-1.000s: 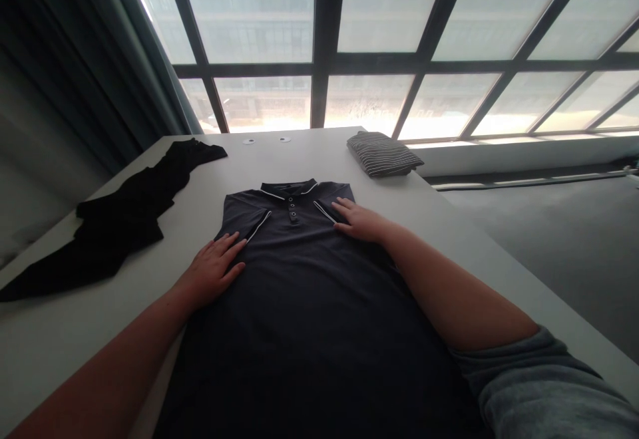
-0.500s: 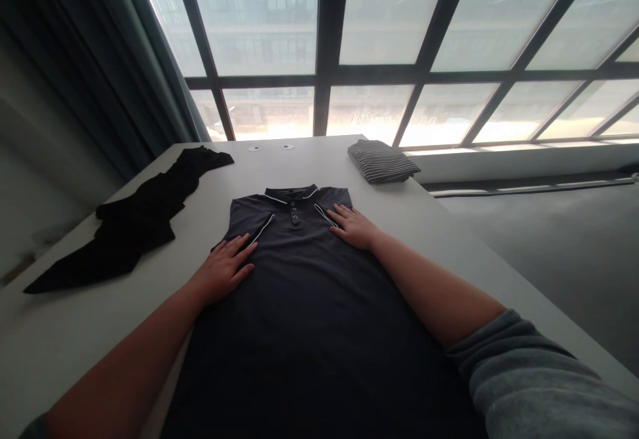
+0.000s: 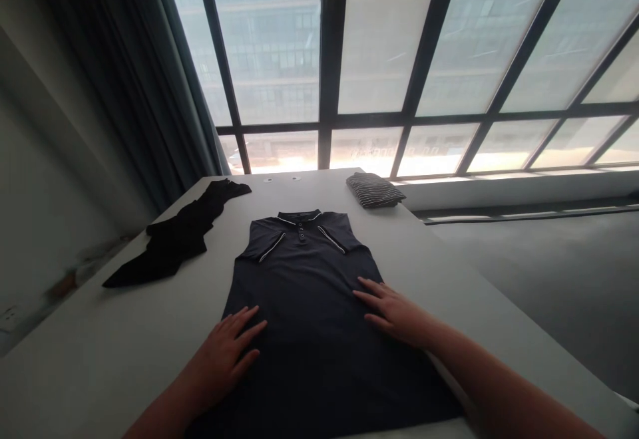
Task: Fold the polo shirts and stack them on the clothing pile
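A dark polo shirt (image 3: pixel 309 319) lies spread on the white table, its collar toward the window and its hem toward me. Both sleeves are folded inward over the chest, their white-trimmed cuffs slanting beside the buttoned placket. My left hand (image 3: pixel 227 352) rests at the shirt's left side edge with fingers spread and holds nothing. Across from it, my right hand (image 3: pixel 394 312) lies on the right side edge, fingers apart and likewise holding nothing. Whether the palms press on the cloth I cannot tell.
On the table's left side lies a crumpled black garment (image 3: pixel 180 239). A folded striped garment (image 3: pixel 374 190) sits at the far right corner of the white table (image 3: pixel 100 352). Behind stand large windows (image 3: pixel 279 46) and a dark curtain (image 3: pixel 134 80) at the left.
Both hands have slid from near the sleeves down the shirt's sides toward me, fingers still spread. The sleeves stay folded inward. My view has tilted up, bringing more of the window into sight.
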A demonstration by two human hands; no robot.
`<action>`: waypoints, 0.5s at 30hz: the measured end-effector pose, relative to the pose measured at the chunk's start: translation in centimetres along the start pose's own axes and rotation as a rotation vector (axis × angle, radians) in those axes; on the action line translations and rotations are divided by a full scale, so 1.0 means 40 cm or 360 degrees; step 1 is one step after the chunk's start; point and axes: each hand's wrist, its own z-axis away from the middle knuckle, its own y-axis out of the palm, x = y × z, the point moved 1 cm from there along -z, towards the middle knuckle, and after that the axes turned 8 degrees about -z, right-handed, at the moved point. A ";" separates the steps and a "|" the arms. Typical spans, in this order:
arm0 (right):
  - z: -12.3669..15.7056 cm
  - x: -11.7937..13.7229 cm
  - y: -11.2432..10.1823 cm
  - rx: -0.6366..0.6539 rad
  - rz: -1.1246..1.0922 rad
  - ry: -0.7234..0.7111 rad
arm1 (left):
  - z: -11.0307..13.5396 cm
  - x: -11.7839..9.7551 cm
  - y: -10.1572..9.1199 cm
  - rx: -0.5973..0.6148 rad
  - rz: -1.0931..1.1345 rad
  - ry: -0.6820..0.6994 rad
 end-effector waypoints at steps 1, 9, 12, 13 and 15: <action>0.057 0.015 0.016 0.0031 -0.0030 0.0040 | 0.048 -0.020 -0.001 -0.0017 -0.0029 0.0029; 0.230 0.087 0.088 -0.0076 -0.0037 0.0173 | 0.204 -0.075 -0.018 -0.0231 -0.0141 0.0002; 0.230 0.087 0.088 -0.0069 -0.0011 0.0161 | 0.223 -0.071 -0.029 -0.0288 -0.0129 0.0017; 0.230 0.086 0.086 -0.0058 0.0003 0.0164 | 0.234 -0.066 -0.031 -0.0297 -0.0125 0.0033; 0.227 0.083 0.078 -0.0039 0.0031 0.0165 | 0.264 -0.050 -0.031 -0.0295 -0.0099 0.0036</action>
